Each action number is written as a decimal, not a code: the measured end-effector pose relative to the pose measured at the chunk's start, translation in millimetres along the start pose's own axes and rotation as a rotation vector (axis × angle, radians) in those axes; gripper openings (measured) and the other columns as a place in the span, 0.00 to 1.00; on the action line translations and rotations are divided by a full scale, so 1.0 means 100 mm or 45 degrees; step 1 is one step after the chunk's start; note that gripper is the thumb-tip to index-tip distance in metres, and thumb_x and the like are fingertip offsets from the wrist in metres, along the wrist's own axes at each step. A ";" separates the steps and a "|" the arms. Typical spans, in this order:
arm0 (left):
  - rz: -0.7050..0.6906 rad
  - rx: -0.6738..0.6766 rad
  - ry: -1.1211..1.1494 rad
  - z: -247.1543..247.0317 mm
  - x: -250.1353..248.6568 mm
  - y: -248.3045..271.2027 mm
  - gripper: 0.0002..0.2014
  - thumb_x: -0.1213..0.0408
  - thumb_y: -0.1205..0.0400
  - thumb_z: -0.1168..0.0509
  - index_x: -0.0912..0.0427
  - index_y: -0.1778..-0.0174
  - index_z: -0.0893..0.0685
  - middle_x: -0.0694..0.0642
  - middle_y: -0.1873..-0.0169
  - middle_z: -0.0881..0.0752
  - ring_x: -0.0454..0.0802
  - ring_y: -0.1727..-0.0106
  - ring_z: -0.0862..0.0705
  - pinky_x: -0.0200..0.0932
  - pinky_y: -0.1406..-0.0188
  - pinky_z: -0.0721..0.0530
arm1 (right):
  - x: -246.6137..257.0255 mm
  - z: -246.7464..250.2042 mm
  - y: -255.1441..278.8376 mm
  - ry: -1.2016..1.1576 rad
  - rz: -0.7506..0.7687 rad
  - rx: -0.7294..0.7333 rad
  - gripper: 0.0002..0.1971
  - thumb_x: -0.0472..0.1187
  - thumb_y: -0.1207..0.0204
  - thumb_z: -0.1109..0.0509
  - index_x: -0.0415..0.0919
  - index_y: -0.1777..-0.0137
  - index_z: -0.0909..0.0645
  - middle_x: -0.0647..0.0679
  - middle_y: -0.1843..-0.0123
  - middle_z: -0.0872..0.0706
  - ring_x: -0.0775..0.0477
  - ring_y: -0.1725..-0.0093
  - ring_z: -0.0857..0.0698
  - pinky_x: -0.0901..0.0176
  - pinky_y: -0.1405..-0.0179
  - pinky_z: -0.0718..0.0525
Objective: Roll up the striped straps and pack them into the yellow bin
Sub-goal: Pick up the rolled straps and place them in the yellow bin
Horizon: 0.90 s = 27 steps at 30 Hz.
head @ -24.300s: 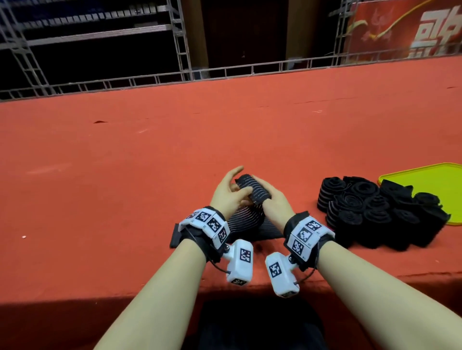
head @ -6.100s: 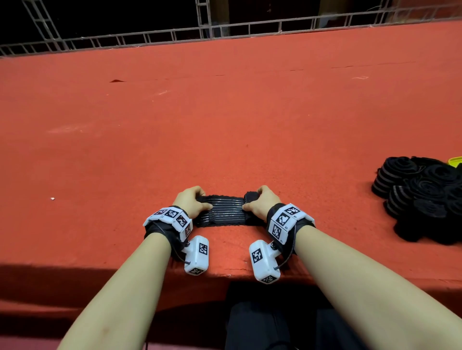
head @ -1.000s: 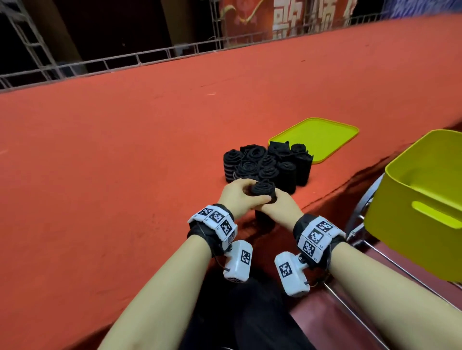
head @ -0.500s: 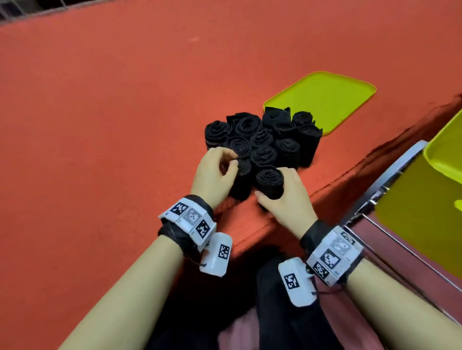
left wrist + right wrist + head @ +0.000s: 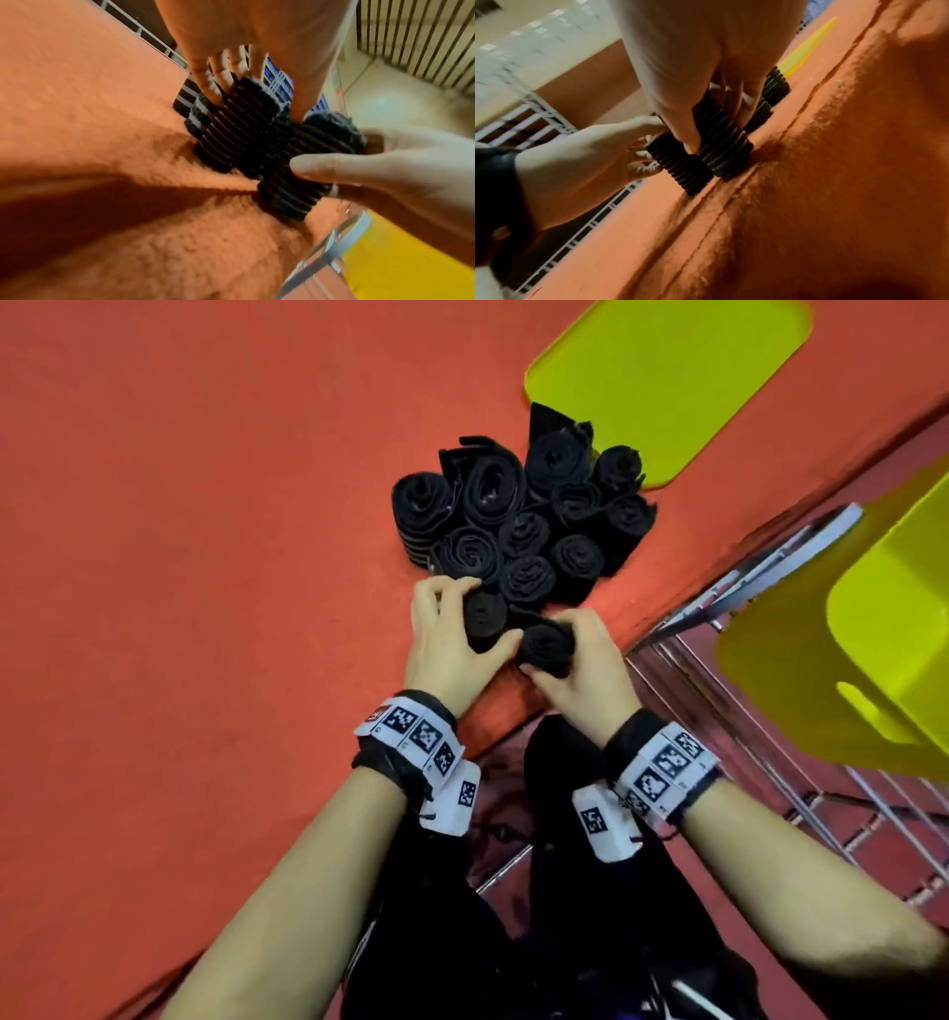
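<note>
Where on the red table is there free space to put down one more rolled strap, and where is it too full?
Bare red table lies left of the cluster of rolled straps. The yellow tray behind them is mostly bare. It is crowded at the table edge, where the left hand and right hand each grip a roll.

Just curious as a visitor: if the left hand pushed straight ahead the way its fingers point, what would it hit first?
Probably the cluster of rolled straps standing just beyond the rolled strap that the left hand grips; depth is hard to judge.
</note>
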<state>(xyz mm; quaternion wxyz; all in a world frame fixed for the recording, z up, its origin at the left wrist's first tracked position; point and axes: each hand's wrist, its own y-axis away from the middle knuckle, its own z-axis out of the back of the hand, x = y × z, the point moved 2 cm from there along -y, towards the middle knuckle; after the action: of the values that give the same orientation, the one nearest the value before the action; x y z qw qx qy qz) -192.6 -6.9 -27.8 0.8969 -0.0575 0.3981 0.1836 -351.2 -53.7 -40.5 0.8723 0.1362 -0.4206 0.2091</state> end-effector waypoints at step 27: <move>0.457 0.262 -0.035 0.07 -0.25 0.00 0.26 0.68 0.25 0.30 0.61 0.34 0.33 0.60 0.38 0.25 0.58 0.39 0.23 0.44 0.45 0.26 | 0.25 0.35 0.04 -0.130 -0.556 0.166 0.21 0.38 0.36 0.22 0.43 0.46 0.27 0.50 0.56 0.17 0.48 0.56 0.19 0.60 0.56 0.24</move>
<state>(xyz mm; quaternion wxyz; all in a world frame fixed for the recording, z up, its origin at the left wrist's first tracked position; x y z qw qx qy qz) -203.5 -12.0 -4.9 0.8562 0.1088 0.4066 0.2997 -363.2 -58.8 0.7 0.8637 0.2905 -0.4104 0.0349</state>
